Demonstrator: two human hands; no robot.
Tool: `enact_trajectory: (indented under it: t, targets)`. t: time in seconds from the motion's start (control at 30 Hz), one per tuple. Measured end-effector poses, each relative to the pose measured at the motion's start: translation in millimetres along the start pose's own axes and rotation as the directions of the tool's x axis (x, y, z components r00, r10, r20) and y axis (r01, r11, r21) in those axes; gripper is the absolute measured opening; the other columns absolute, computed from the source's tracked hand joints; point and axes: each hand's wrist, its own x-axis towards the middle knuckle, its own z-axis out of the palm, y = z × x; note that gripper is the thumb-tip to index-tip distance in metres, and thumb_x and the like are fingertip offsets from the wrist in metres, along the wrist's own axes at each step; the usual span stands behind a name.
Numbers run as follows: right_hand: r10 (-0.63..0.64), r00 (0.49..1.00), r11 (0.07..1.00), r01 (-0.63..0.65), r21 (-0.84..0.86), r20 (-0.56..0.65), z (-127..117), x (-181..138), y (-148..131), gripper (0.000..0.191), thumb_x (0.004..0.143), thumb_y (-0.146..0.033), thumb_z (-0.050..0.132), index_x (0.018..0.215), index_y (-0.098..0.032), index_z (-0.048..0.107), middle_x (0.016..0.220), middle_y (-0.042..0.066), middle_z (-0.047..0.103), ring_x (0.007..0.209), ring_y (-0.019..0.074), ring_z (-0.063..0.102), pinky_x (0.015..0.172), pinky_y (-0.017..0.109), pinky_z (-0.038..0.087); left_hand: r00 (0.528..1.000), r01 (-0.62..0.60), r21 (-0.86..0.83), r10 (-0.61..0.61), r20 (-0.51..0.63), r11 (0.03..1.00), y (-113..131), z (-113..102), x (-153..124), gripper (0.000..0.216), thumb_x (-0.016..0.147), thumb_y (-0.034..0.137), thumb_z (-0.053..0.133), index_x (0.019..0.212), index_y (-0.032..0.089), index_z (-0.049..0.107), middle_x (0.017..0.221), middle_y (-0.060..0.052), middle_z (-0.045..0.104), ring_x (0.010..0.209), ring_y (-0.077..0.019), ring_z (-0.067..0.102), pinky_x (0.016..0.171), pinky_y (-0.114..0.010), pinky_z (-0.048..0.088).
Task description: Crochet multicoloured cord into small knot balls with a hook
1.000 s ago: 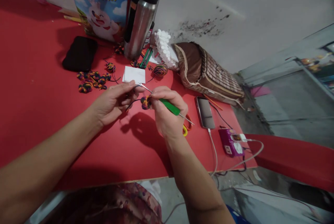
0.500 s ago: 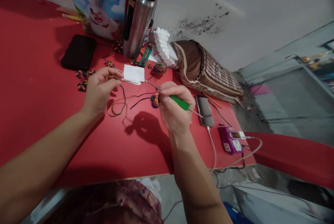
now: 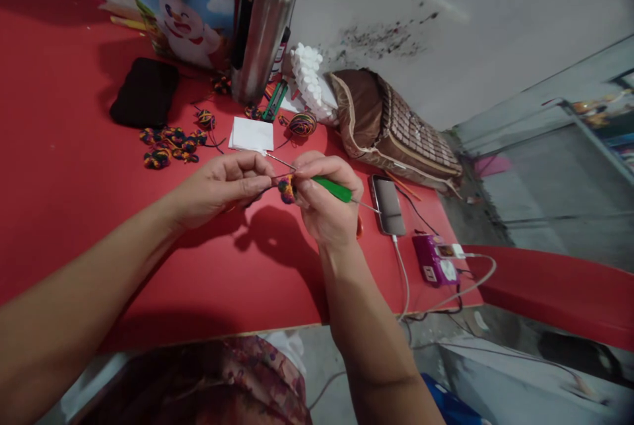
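My right hand [image 3: 329, 197] grips a crochet hook [image 3: 334, 189] with a green handle and thin metal ends. A small multicoloured crochet piece [image 3: 286, 189] sits at its fingertips. Dark yarn [image 3: 267, 191] runs from the piece to my left hand [image 3: 228, 187], whose thumb and fingers are pinched on it. Both hands are above the red table [image 3: 212, 280], close together. The hook's tip points up and left, towards a folded white paper [image 3: 251, 134]. Several finished-looking crochet pieces [image 3: 171, 144] lie beyond my left hand.
A yarn ball [image 3: 302, 124], green box cutter [image 3: 275, 100] and steel flask [image 3: 265, 42] stand or lie at the back. A black pouch [image 3: 144, 92] is at left. To the right are a brown padded cushion [image 3: 396, 121], a phone [image 3: 387, 204] and a purple power strip [image 3: 433, 260] with cables.
My left hand has moved right, from beside the white paper to the crochet piece, and now pinches its yarn. My right hand still holds the hook and has shifted slightly left.
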Motion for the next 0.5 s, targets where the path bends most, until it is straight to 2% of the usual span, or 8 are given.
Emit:
enact_trajectory:
  t: [0.07, 0.1, 0.17, 0.23, 0.3, 0.4, 0.5]
  targets:
    - [-0.004, 1.0, 1.0, 0.004, 0.0, -0.013, -1, 0, 1, 0.022, 0.091, -0.048, 0.091, 0.091, -0.028, 0.081, 0.087, 0.002, 0.074, 0.082, 0.0193, 0.074, 0.075, 0.038, 0.067, 0.998, 0.037, 0.006, -0.037, -0.047, 0.999, 5, -1, 0, 0.042, 0.083, 0.051, 0.098, 0.068, 0.018, 0.078, 0.05, 0.003, 0.043, 0.043, -0.0066, 0.031, 0.041, -0.023, 0.021]
    - [-0.008, 1.0, 1.0, 0.008, 0.002, -0.015, -1, 0, 2, 0.021, 0.091, -0.047, 0.091, 0.091, -0.028, 0.082, 0.088, 0.002, 0.074, 0.082, 0.0195, 0.075, 0.076, 0.039, 0.067, 0.995, 0.041, -0.035, -0.044, -0.087, 0.999, 7, -1, 0, 0.047, 0.083, 0.052, 0.098, 0.06, 0.017, 0.074, 0.05, 0.002, 0.043, 0.043, -0.0066, 0.033, 0.04, -0.023, 0.022]
    - [-0.025, 1.0, 1.0, 0.025, -0.006, -0.012, -1, -2, 3, 0.015, 0.093, -0.042, 0.09, 0.094, -0.029, 0.083, 0.09, 0.002, 0.076, 0.083, 0.019, 0.075, 0.077, 0.038, 0.066, 0.981, 0.033, -0.189, -0.068, -0.18, 0.981, 9, 1, 2, 0.054, 0.082, 0.046, 0.1, 0.053, 0.017, 0.066, 0.058, -0.001, 0.055, 0.05, -0.0081, 0.047, 0.044, -0.022, 0.033]
    - [-0.06, 0.998, 0.998, 0.06, -0.037, -0.008, 1, -3, 4, 0.007, 0.096, -0.035, 0.087, 0.099, -0.03, 0.084, 0.095, 0.002, 0.078, 0.084, 0.0184, 0.075, 0.079, 0.038, 0.066, 0.957, 0.025, -0.347, -0.123, -0.261, 0.938, 10, 5, 5, 0.047, 0.085, 0.037, 0.099, 0.058, 0.016, 0.067, 0.072, -0.003, 0.069, 0.059, -0.0088, 0.059, 0.048, -0.02, 0.041]
    - [-0.123, 0.992, 0.986, 0.121, -0.118, -0.011, 5, -5, 2, 0.004, 0.098, -0.029, 0.083, 0.102, -0.03, 0.085, 0.098, 0.002, 0.079, 0.088, 0.0186, 0.076, 0.083, 0.038, 0.066, 0.935, 0.037, -0.454, -0.191, -0.298, 0.89, 9, 10, 7, 0.03, 0.09, 0.029, 0.095, 0.07, 0.016, 0.077, 0.08, -0.003, 0.074, 0.059, -0.0061, 0.058, 0.046, -0.017, 0.039]
    - [-0.218, 0.976, 0.925, 0.205, -0.32, -0.006, 11, -6, -7, 0.01, 0.1, -0.021, 0.078, 0.099, -0.029, 0.084, 0.095, 0.002, 0.08, 0.091, 0.0197, 0.077, 0.085, 0.039, 0.067, 0.933, 0.074, -0.542, -0.25, -0.259, 0.837, 6, 15, 7, 0.018, 0.092, 0.024, 0.091, 0.081, 0.013, 0.082, 0.081, -0.003, 0.074, 0.052, -0.0026, 0.05, 0.042, -0.013, 0.036]
    - [-0.236, 0.972, 0.845, 0.208, -0.492, 0.005, 16, -9, -15, 0.016, 0.1, -0.016, 0.075, 0.099, -0.03, 0.084, 0.098, 0.003, 0.08, 0.093, 0.0218, 0.077, 0.086, 0.042, 0.067, 0.948, 0.072, -0.562, -0.232, -0.219, 0.824, 3, 17, 5, 0.013, 0.091, 0.025, 0.093, 0.087, 0.016, 0.085, 0.086, -0.005, 0.077, 0.055, -0.0044, 0.055, 0.046, -0.014, 0.044]
